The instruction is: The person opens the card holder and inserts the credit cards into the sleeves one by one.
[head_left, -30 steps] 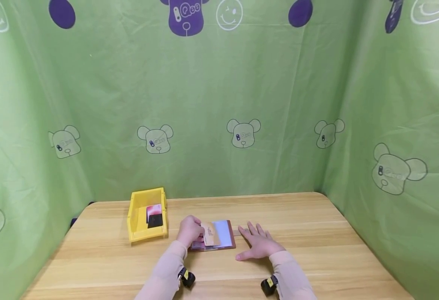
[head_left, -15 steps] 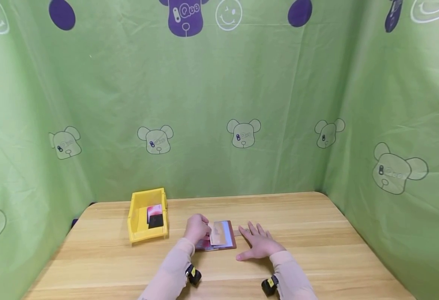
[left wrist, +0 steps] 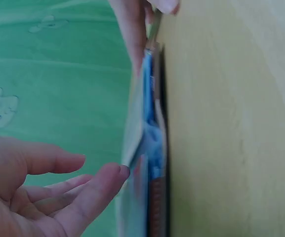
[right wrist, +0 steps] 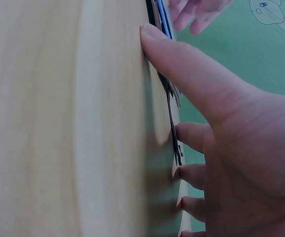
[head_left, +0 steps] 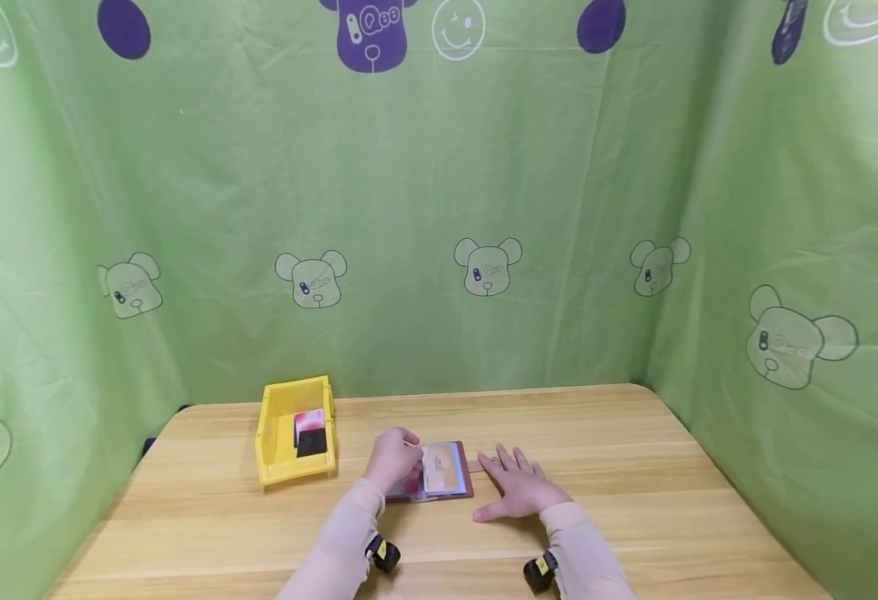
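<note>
The brown card holder (head_left: pixel 467 477) is lying unfolded at three o'clock from the left hand (head_left: pixel 393 460), whose thumb and forefinger are standing apart, grasping nothing. The right hand (head_left: pixel 519 485) is resting at the holder's three o'clock, fingers spread and released, across the strap (head_left: pixel 475 467). Good practice is likely requiring light left fingertips at the beige card's (head_left: pixel 442 468) nine-o'clock edge, right hand steadying.
</note>
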### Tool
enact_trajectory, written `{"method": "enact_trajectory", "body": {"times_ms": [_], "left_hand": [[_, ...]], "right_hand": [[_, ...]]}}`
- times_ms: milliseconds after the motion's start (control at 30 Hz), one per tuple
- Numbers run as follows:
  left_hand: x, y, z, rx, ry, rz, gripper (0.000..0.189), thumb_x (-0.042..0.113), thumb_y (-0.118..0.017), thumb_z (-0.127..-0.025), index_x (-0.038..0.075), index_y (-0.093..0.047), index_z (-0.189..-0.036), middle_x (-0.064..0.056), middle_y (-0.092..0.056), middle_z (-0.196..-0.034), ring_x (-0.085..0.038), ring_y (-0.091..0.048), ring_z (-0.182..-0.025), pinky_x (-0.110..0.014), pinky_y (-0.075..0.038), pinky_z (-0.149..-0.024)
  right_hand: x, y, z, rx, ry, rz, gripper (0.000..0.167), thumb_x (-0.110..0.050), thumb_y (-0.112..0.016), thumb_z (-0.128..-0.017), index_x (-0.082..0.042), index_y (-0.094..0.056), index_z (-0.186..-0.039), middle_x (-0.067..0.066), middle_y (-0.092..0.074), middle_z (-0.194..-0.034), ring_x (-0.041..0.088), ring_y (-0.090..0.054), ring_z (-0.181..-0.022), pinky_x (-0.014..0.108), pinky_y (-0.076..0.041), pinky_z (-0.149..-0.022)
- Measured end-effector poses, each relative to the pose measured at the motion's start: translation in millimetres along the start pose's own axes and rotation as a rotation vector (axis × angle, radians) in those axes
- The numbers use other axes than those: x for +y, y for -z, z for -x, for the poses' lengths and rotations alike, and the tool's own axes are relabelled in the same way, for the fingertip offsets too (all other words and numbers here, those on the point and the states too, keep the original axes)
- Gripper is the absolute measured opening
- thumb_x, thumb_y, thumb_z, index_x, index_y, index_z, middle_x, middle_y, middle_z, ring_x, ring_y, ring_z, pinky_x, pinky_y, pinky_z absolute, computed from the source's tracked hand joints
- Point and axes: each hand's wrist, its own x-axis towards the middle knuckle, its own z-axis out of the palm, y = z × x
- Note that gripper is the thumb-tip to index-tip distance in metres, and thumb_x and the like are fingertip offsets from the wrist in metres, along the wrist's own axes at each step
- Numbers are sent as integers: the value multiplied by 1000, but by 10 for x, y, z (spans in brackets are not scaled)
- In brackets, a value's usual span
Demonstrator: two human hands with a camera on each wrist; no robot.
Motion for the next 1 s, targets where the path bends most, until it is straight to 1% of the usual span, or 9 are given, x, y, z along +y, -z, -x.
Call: {"method": "enact_trajectory", "body": {"times_ms": [167,267,400,500,633,700,800,900,1000], "left_hand": [[24,28,72,-72,10,-16,22,3,-60,-86,-11,-63,-103,-21,-71,-76,-24,-69,-58,-31,-60,-52],[26,8,94,-103,13,-47,21,6,-61,-88,-10,-64,-101,-20,-71,-76,-22,-69,-57,-30,-59,-51],[31,-5,115,-109,5,-93,18,10,-63,-89,-7,-65,-95,-17,-70,-74,-18,-66,-55,-29,-58,-50],[44,-4,122,-121,-5,-125,20,16,-65,-90,-4,-65,-91,-15,-69,-70,-14,-60,-52,-28,-57,-49],[69,-3,108,-135,-26,-200,35,33,-64,-92,1,-65,-79,-13,-68,-64,-12,-54,-48,-27,-52,-47],[87,-14,97,-143,-31,-226,44,43,-62,-91,3,-65,-74,-12,-67,-63,-13,-54,-49,-27,-50,-47],[130,-48,83,-153,-18,-234,50,53,-62,-88,7,-63,-68,-9,-64,-62,-16,-53,-51,-29,-49,-47],[165,-115,66,-147,15,-248,48,54,-66,-84,10,-60,-65,-6,-60,-63,-17,-51,-53,-28,-45,-47],[203,-193,53,-115,34,-312,45,53,-71,-80,11,-58,-67,-4,-57,-66,-17,-49,-55,-28,-41,-46]], "right_hand": [[-23,6,15,-2,6,0,105,-60,-74,-73,-12,-28,-153,26,-12,-161,54,-9,-145,72,-11,-115],[-27,22,21,1,6,8,104,-61,-74,-73,-12,-28,-154,26,-12,-161,54,-9,-145,72,-12,-115],[-27,26,17,2,11,4,103,-60,-74,-74,-13,-28,-154,27,-13,-161,53,-9,-146,72,-12,-115],[-19,17,15,3,12,-1,103,-60,-74,-74,-13,-28,-153,26,-13,-161,53,-10,-146,72,-12,-115],[-15,7,14,5,11,-2,104,-61,-74,-73,-14,-28,-154,26,-13,-161,53,-10,-146,72,-12,-115],[-13,7,15,4,10,-5,104,-61,-74,-73,-13,-28,-153,26,-13,-161,53,-10,-146,72,-12,-115],[-12,8,17,5,6,-6,104,-60,-74,-73,-12,-28,-153,26,-13,-161,53,-10,-146,72,-11,-115],[-14,7,19,2,5,0,105,-61,-73,-73,-12,-28,-154,26,-14,-161,53,-10,-146,72,-12,-115],[-7,5,19,4,8,5,105,-62,-73,-73,-11,-27,-154,26,-14,-161,53,-10,-146,73,-12,-115]]}}
